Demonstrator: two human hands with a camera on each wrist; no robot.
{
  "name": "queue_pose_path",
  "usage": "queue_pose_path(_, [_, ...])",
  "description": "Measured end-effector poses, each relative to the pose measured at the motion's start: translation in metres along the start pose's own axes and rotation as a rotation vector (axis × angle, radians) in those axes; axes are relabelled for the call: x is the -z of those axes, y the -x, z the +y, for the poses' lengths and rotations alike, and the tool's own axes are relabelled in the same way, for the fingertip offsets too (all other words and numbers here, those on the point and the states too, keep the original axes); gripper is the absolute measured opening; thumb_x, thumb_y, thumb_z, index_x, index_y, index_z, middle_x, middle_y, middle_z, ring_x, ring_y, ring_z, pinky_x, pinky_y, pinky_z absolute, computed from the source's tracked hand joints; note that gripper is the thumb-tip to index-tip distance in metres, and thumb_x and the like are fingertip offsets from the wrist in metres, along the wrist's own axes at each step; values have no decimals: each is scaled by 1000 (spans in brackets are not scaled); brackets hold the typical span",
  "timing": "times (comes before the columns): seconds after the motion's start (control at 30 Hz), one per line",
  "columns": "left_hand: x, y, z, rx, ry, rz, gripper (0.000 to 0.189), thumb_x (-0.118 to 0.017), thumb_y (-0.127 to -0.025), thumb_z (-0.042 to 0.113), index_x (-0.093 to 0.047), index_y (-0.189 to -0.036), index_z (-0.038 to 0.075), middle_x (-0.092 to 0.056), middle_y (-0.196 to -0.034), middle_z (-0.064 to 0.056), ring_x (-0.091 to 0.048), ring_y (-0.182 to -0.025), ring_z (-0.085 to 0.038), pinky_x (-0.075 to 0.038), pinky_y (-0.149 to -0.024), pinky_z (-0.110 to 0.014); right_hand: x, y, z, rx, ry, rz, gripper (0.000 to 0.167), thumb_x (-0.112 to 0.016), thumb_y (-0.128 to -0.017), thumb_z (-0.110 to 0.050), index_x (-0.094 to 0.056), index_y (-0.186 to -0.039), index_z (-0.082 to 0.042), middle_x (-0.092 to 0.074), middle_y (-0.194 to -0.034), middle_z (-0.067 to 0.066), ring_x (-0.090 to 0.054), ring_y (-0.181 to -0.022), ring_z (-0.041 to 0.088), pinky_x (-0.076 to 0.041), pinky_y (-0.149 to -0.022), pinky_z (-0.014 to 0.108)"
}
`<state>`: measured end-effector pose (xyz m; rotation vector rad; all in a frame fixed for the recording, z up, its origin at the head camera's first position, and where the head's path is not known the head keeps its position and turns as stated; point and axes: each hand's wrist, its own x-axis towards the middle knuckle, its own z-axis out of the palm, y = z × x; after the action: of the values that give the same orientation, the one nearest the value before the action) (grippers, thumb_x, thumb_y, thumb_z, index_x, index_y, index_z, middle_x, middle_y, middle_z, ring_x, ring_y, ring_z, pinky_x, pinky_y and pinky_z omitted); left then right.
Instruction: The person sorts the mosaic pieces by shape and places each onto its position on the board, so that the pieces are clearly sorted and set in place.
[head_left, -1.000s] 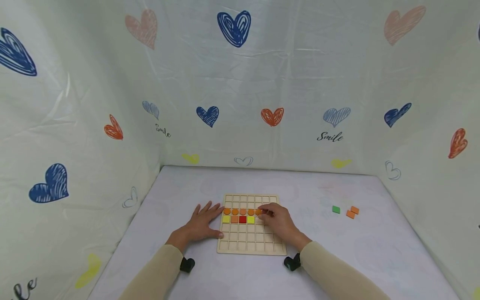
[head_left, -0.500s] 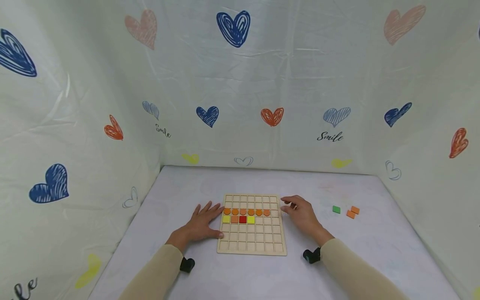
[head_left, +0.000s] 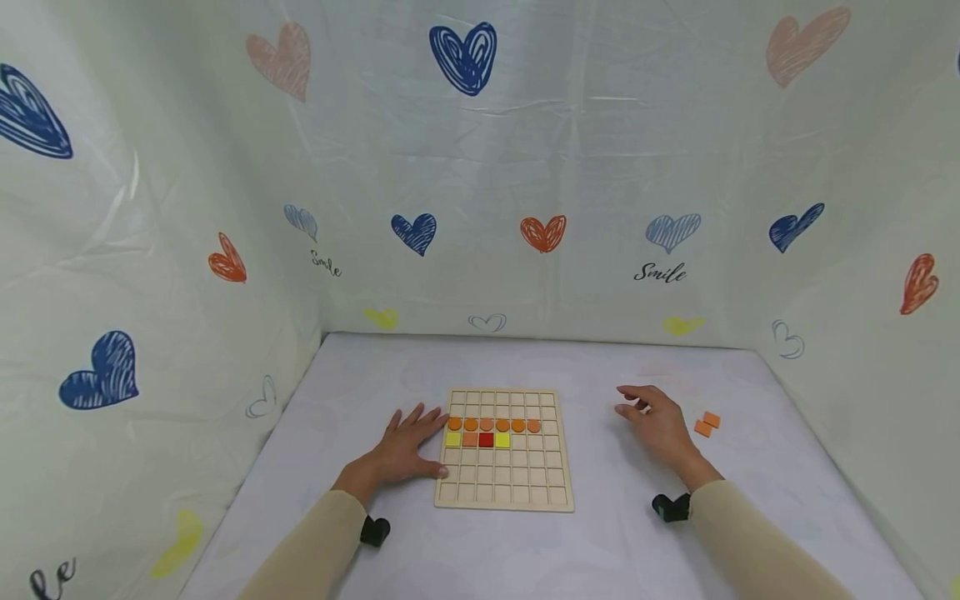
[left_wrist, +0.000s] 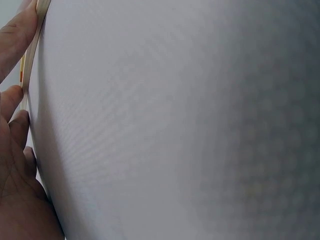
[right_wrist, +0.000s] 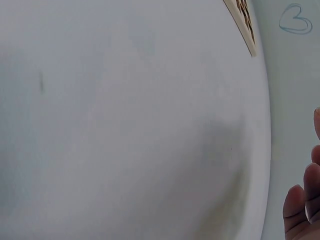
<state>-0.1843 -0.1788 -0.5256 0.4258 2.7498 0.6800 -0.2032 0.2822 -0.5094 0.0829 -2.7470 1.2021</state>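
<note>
My left hand [head_left: 399,448] lies flat with fingers spread at the left edge of a wooden grid board [head_left: 504,475]; its thumb and fingertips touch that edge. Across the board runs a row of several round orange pieces [head_left: 486,425]. Under them sit two yellow squares, an orange square [head_left: 470,439] and a red square [head_left: 486,439]. My right hand [head_left: 660,427] hovers right of the board, fingers loosely bent and holding nothing visible. In the right wrist view its fingertips [right_wrist: 295,200] show at the lower right edge. The green square tile is hidden by this hand.
Two orange square tiles [head_left: 707,424] lie on the white table [head_left: 600,550], just right of my right hand. A hanging sheet with printed hearts [head_left: 543,234] encloses the table at the back and sides.
My right hand has let go of a round orange piece, now sixth in the row, and moved right off the board, covering the green tile. The left hand stays put.
</note>
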Motion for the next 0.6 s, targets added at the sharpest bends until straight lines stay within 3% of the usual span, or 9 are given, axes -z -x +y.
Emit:
queue_pose_path(0.17, [0,0,1,0,11,0,101,-87,-79,55,-42,-163,21,-33,-173,-4,-10,-165,-34,3,-133,-60,16,4,13,-26,42,15,40,-71,-102,-21,-68,-139,-6,-66,-129,18,-55,-108,25,-49,-82,28])
queue_pose_path(0.47, [0,0,0,0,-3,0,101,-86,-79,56,-42,-163,22,-33,-173,-3,-11,-165,-33,2,-133,-60,40,10,35,-57,116,14,45,-70,-102,-19,-62,-144,-4,-59,-139,24,-50,-125,43,-44,-98,58])
queue_pose_path(0.6, [-1,0,-1,0,-13,-4,101,-86,-80,57,-41,-164,22,-32,-174,-3,-10,-165,-32,3,-133,-60,48,12,50,-70,154,12,47,-71,-101,-18,-61,-145,-3,-55,-140,27,-45,-127,47,-46,-98,61])
